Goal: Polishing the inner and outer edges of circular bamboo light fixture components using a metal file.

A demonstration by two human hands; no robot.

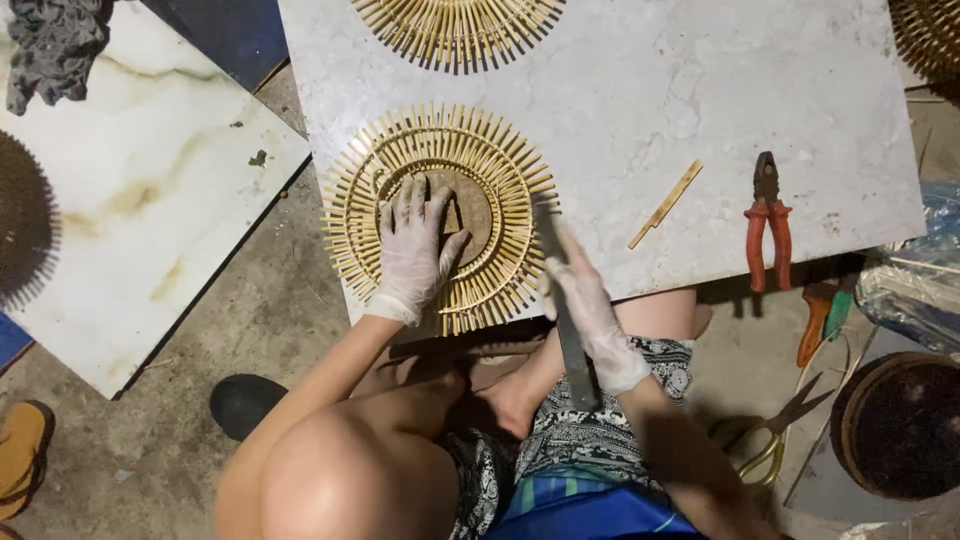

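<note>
1. A pale marble slab [700,90] fills the upper middle of the view and serves as the work surface; a second marble slab [150,190] with tan veins lies well apart on the left, on the concrete floor.
2. A round bamboo sunburst disc [510,170], with thin sticks radiating from a brown centre, lies flat at the near left edge of the work slab, part of its rim overhanging.
3. The left hand [413,250], in a thin white glove, presses flat on the disc's centre, fingers spread and pointing away from the person.
4. The right hand [590,310], also gloved, sits just right of the disc at the slab's near edge. Its fingers wrap around a long dark flat blade [572,345], which runs from the disc's right rim down toward the lap; motion blur hides the exact grip.
5. Another sunburst disc [455,30] lies at the slab's far edge, partly cut off.
6. Orange-handled pliers [767,220] lie on the slab's right part, well apart from the hands.
7. A short bamboo strip [665,205] lies between the disc and the pliers.
8. Yellow-handled scissors [775,430] rest on the floor at lower right, beside a dark round bowl [900,425].
</note>
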